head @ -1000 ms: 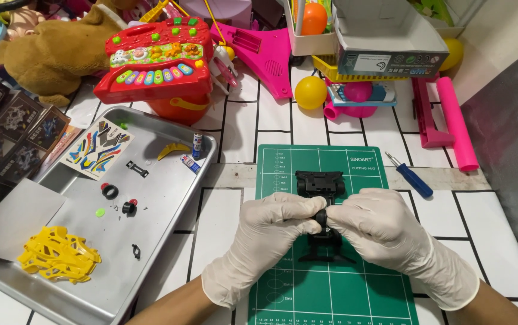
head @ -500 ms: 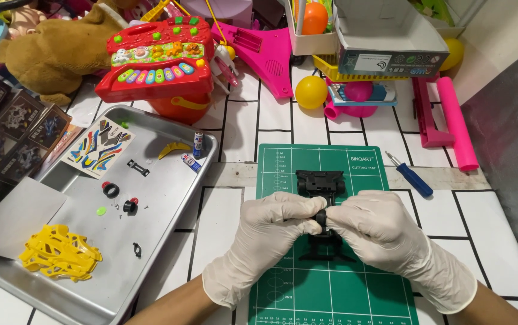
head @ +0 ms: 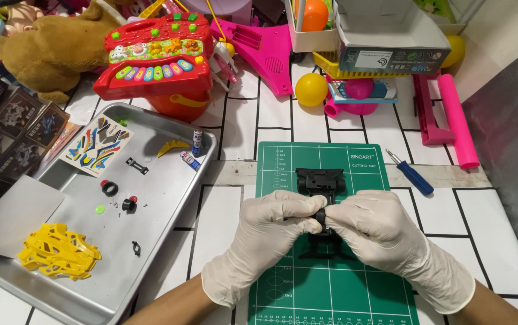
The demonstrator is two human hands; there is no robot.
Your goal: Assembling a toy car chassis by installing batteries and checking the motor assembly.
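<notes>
Right now we are pinching a small black ring-shaped part (head: 319,215) between the fingertips of both gloved hands, just above the black plastic chassis (head: 322,207) that is lying on the green cutting mat (head: 331,283). Our left hand (head: 268,235) and right hand (head: 385,235) are meeting at that part, both clenched on it. A blue screwdriver (head: 411,173) is lying just beside the mat on the white tiled table (head: 493,241). Off to the left, a metal tray (head: 150,229) is holding a yellow plastic frame (head: 57,251), a sticker sheet (head: 97,144) and small black rings (head: 109,188). Toys are crowding the far edge, among them a red toy keyboard (head: 153,54).
</notes>
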